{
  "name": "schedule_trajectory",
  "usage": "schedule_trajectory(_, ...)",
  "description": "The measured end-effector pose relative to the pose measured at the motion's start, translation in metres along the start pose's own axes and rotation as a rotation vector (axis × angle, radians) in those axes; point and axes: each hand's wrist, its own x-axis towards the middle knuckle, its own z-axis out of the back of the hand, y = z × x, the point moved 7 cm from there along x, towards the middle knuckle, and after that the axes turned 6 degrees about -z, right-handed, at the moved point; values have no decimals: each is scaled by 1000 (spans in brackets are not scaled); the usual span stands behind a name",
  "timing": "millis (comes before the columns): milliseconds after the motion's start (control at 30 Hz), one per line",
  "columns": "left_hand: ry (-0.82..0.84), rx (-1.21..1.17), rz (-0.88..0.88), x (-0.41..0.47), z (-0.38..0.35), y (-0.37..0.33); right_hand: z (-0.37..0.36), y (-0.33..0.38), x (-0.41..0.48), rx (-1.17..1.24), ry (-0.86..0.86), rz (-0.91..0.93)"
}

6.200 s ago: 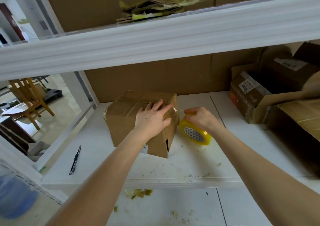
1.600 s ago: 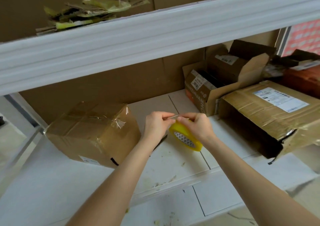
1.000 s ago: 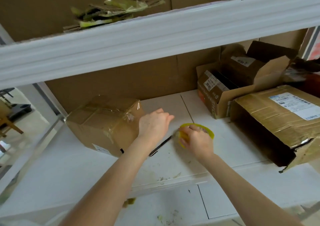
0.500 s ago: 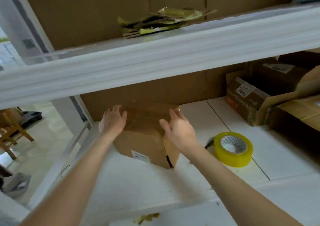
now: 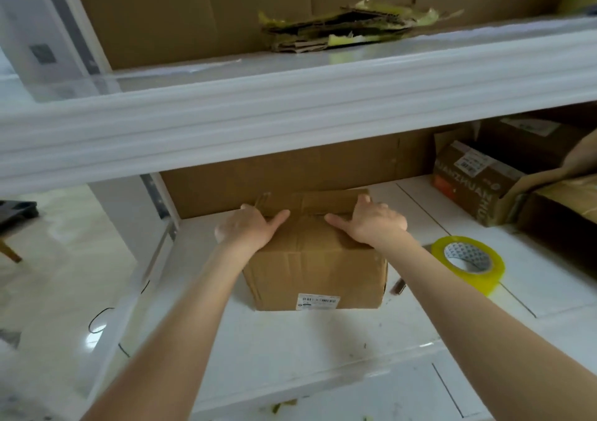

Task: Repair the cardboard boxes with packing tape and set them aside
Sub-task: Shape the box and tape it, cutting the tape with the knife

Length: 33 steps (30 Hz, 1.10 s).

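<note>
Status of work: one carton closed up and in hand, others outstanding. Nearest the camera, the front lip of the lower shelf point(image 5: 323, 385) carries a few scraps of debris. Beyond it the cardboard box point(image 5: 313, 268) sits square on that shelf, directly beneath both sets of fingers, its barcode label facing the person. The left hand point(image 5: 248, 228) rests on the lid at the left corner, the right hand point(image 5: 374, 223) at the right. The fingers point(image 5: 364, 200) are spread, pinching nothing, with the thumbs splayed toward each other across the middle of the lid. Whether the fingertips hook over the far edge cannot be told. The top flaps lie shut; a seam runs between the thumbs, but blur prevents confirming tape on it.

The tape roll point(image 5: 468, 264), yellow, lies flat on the shelf well to the right of the right fingers, in neither hand. A dark slim tool point(image 5: 398, 286) pokes out just beside the box's lower right corner. Judgement: taping of this box appears complete, and the step in hand is moving it aside.

Further right and beyond the right fingers, an open printed box point(image 5: 475, 181) and a larger carton point(image 5: 575, 196) stand with flaps loose. These look unrepaired and are left to do. Farthest, above the fingers, the upper shelf point(image 5: 290, 113) holds torn cardboard scraps point(image 5: 349, 28).
</note>
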Motion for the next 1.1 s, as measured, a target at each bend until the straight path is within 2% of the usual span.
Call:
schedule_trajectory(100,61,-134,73,4,-4,3,1,3,5,0,-1,13)
schedule_trajectory(200,89,-208,72,9,-5,8,3,-5,7,45,-20,57)
schedule_trajectory(300,47,-134,67,5,-2,4,7,-12,7,116,-33,105)
schedule_trajectory(333,10,-77,30,3,0,-3,8,-12,7,122,-27,107)
schedule_trajectory(400,-21,-38,-168,-3,-1,-31,8,-7,7,82,-25,100)
schedule_trajectory(467,88,-37,-376,-13,-13,-61,6,-2,6,34,-34,105)
schedule_trajectory(533,155,6,-442,-22,-26,-70,2,-3,8,72,-40,107)
schedule_trajectory(600,46,-37,-413,-25,-23,-61,-2,-11,14,130,-12,96)
schedule_trajectory(667,-182,-106,-351,-37,-5,-47,-3,-15,22,168,36,108)
schedule_trajectory(767,-529,-92,-431,-78,17,-48,6,-8,36,339,83,188)
schedule_trajectory(800,-583,-123,-426,-91,20,-49,10,-4,40,412,96,226)
schedule_trajectory(867,-486,-287,-294,-104,12,-45,11,-1,49,485,126,275)
schedule_trajectory(967,-171,-407,-81,-105,-18,-39,-2,-2,59,524,169,275)
schedule_trajectory(1033,-136,-364,-42,-106,-21,-37,-3,-5,57,532,158,279)
schedule_trajectory(1100,-135,-357,-13,-103,-20,-33,-2,-11,48,642,195,311)
